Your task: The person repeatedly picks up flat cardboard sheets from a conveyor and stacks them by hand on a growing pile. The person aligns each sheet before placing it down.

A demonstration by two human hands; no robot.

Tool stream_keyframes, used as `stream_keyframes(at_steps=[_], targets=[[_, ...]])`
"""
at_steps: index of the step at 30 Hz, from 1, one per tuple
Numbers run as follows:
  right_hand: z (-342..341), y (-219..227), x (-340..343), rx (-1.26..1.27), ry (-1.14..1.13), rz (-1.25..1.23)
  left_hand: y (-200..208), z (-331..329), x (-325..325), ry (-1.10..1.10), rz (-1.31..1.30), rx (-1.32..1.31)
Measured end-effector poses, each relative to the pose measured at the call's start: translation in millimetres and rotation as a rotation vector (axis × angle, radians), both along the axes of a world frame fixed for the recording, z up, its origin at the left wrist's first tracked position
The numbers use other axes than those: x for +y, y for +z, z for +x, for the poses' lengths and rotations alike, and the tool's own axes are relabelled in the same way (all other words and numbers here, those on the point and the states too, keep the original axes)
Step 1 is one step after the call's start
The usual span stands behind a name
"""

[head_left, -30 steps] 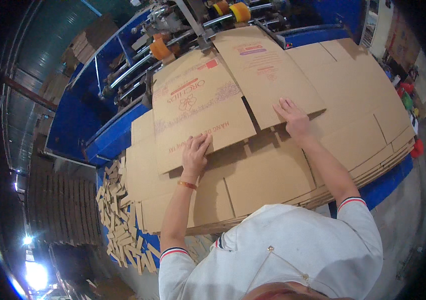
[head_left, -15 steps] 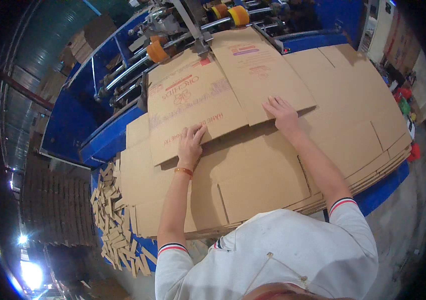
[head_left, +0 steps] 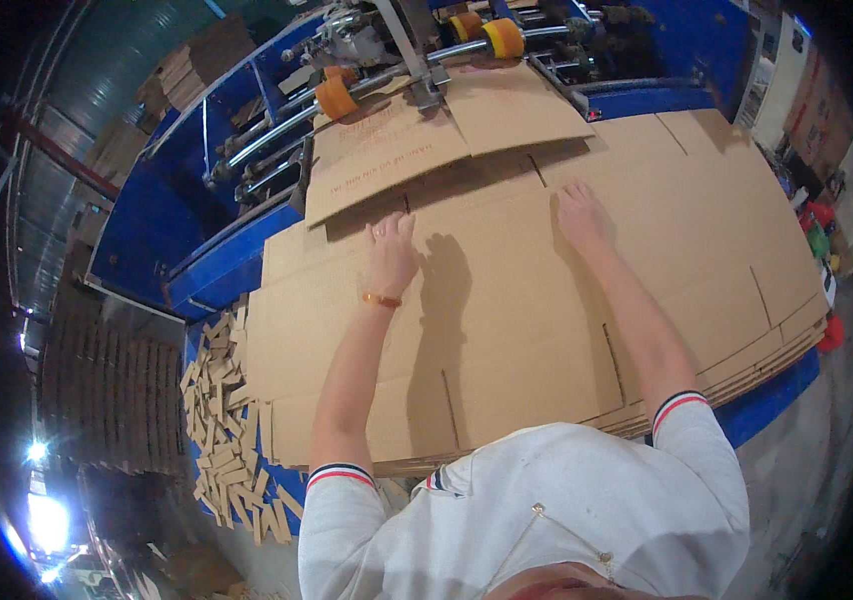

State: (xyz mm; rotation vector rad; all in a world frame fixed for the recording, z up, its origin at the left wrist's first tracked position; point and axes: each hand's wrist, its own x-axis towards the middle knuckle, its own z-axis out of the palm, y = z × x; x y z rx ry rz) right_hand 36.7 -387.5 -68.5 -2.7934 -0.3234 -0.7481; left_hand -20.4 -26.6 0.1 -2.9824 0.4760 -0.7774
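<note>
A folded cardboard carton with red print (head_left: 387, 160) lies partly under the orange-banded rollers of a machine, its near edge raised above the stack. Below that edge, my left hand (head_left: 392, 258) hovers over the cardboard with its fingers slightly bent and apart, holding nothing. My right hand (head_left: 585, 218) is over the top sheet, fingers stretched forward, also with nothing in it. Both hands are apart from the printed carton. Beneath them is a stack of flat brown cardboard sheets (head_left: 517, 290) with slots cut in the top one.
The blue machine (head_left: 147, 230) stands ahead, with metal shafts, orange rollers (head_left: 337, 97) and a metal arm (head_left: 427, 85) above the carton. Small cardboard offcuts (head_left: 222, 430) are heaped at the left. Stacked dark sheets (head_left: 97, 390) stand farther left.
The printed carton has slid away from me, farther under the rollers. Both hands have come off it; they were resting on its near edge.
</note>
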Motion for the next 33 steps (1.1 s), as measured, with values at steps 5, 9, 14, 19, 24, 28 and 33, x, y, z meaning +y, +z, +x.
stream_keyframes(at_steps=[5, 9, 14, 19, 24, 28, 33], targets=[[-62, 8, -18, 0.106, 0.178, 0.158, -12, -81, 56, 0.114, -0.106, 0.179], [-140, 18, -29, 0.330, 0.183, 0.132, -48, -153, 195, 0.703, -0.130, -0.008], [-206, 28, -33, 0.326, 0.252, 0.122, -37, -227, 271, 1.088, -0.243, 0.266], [-200, 24, -28, 0.223, 0.208, 0.007, -51, -230, 281, 0.948, -0.115, 0.033], [-200, 20, -31, 0.206, 0.191, 0.067, -40, -210, 249, 0.850, -0.264, 0.164], [-203, 25, -24, 0.179, 0.192, 0.087, -32, -187, 229, 0.888, -0.564, 0.159], [-202, 23, -28, 0.198, 0.202, 0.108, -40, -184, 260, 1.176, -0.179, 0.040]])
